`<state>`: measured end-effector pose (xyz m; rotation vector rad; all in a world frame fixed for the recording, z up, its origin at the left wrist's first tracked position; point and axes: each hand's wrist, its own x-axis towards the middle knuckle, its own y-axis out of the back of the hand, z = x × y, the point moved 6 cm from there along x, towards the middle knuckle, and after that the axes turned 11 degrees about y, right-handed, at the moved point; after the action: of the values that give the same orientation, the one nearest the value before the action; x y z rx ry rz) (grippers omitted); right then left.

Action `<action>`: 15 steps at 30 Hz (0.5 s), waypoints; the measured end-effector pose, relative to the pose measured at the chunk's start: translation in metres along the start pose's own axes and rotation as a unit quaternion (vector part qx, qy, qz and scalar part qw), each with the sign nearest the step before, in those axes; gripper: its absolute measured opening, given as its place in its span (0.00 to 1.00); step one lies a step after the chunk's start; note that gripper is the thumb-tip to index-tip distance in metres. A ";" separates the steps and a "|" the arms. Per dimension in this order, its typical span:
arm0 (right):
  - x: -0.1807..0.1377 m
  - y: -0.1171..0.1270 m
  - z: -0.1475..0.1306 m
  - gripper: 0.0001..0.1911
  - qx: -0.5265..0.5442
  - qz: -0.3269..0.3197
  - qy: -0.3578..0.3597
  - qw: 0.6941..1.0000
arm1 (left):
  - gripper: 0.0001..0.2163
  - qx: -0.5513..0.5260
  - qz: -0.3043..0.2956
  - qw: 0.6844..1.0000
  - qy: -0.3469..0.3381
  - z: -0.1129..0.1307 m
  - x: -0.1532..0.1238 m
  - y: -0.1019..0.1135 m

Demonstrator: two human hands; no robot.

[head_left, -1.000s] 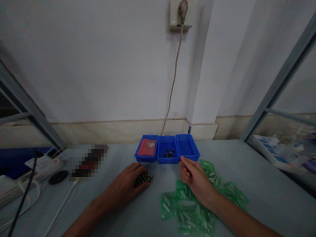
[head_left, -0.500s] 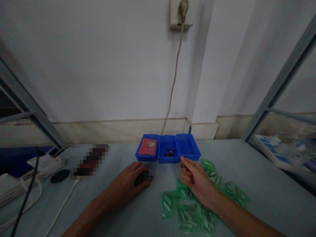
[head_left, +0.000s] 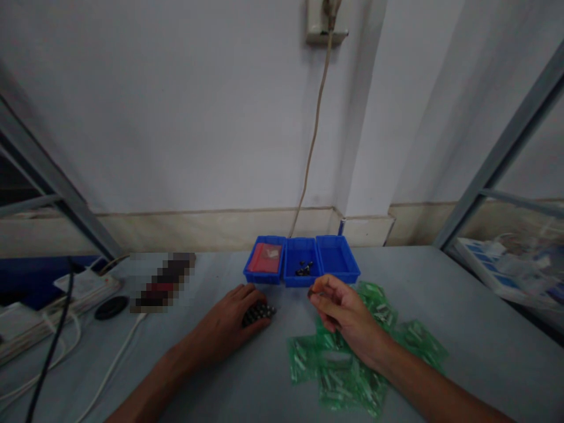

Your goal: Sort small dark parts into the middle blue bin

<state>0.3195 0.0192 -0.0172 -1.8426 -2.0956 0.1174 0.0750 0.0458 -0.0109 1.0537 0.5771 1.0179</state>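
Note:
My left hand (head_left: 232, 314) rests on the table, its fingers curled round a cluster of small dark metal parts (head_left: 255, 314) with shiny round ends. Apart from it, my right hand (head_left: 341, 305) pinches a small dark piece (head_left: 311, 292) between thumb and forefinger; its exact kind is too small to make out. Under and beside my right wrist lie several green plastic bags (head_left: 339, 385) with metal pieces inside. Just beyond the hands, the middle blue bin (head_left: 302, 282) holds a few dark metal parts (head_left: 304, 269).
A left blue bin (head_left: 247, 276) holds a red packet (head_left: 264, 258); a right blue bin (head_left: 337, 257) adjoins the middle one. At left are a power strip (head_left: 97, 291), cables and a black disc (head_left: 111, 307). A white tray (head_left: 489, 276) stands at far right.
My right hand has moved slightly left, away from the right bin's front edge, and turned with its fingers more spread. My left hand keeps its place round the metal parts.

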 end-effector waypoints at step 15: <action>0.000 0.002 0.002 0.33 0.059 0.068 -0.057 0.994 | 0.11 -0.001 0.005 1.000 -0.002 0.000 -0.001 0.001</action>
<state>0.3209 0.0200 -0.0198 -1.9480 -1.9873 0.3796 0.0739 0.0451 -0.0100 1.0573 0.5669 1.0240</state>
